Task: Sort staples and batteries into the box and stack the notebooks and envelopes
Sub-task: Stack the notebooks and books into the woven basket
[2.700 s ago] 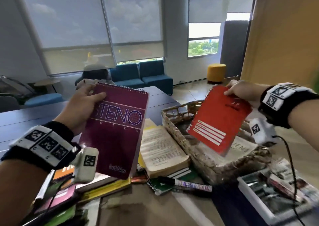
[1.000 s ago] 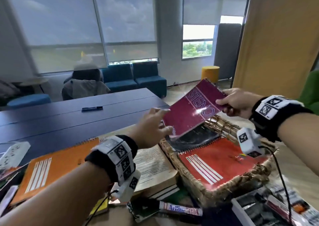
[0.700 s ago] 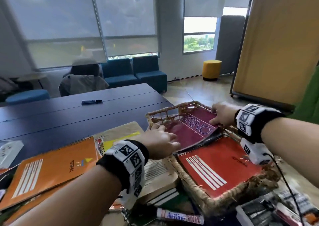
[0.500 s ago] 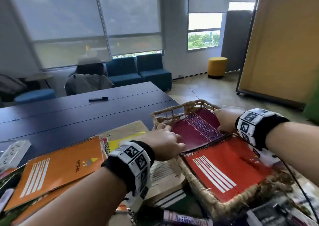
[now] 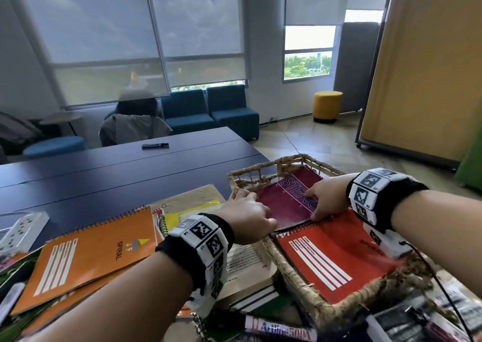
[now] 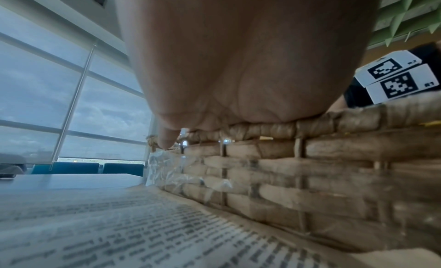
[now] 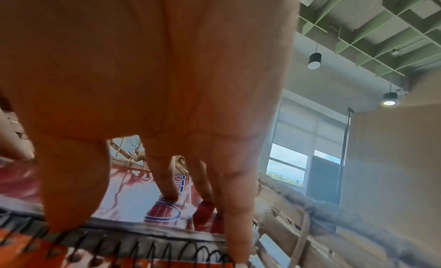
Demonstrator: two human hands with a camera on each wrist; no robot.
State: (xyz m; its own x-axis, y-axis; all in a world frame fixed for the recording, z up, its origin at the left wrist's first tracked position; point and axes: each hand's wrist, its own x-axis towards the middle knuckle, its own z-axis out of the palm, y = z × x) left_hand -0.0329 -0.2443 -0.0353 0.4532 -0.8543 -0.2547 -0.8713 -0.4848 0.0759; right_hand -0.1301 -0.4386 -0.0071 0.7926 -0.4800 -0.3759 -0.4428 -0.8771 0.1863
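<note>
A maroon STENO notebook (image 5: 284, 203) lies flat in the far half of a wicker basket (image 5: 297, 281). A red spiral notebook (image 5: 336, 258) fills the near half, and the maroon one overlaps its spiral edge (image 7: 167, 260). My left hand (image 5: 247, 216) reaches over the basket's left rim (image 6: 310, 159), fingers curled onto the maroon notebook's near-left corner. The left wrist view hides those fingertips behind the rim. My right hand (image 5: 326, 198) presses straight, spread fingers (image 7: 167, 187) down on the glossy cover (image 7: 143, 202) near its right edge.
An orange spiral notebook (image 5: 88, 253) tops a pile at left. An open book (image 5: 247, 263) lies against the basket's left wall. Yellow and brown envelopes (image 5: 193, 208) lie behind it. A marker (image 5: 279, 332) and a white tray (image 5: 417, 326) sit at the front, a power strip (image 5: 20, 230) far left.
The red notebook went into the basket. The maroon notebook passed from my left hand to my right, came down into the basket's far half, and now lies flat under both hands.
</note>
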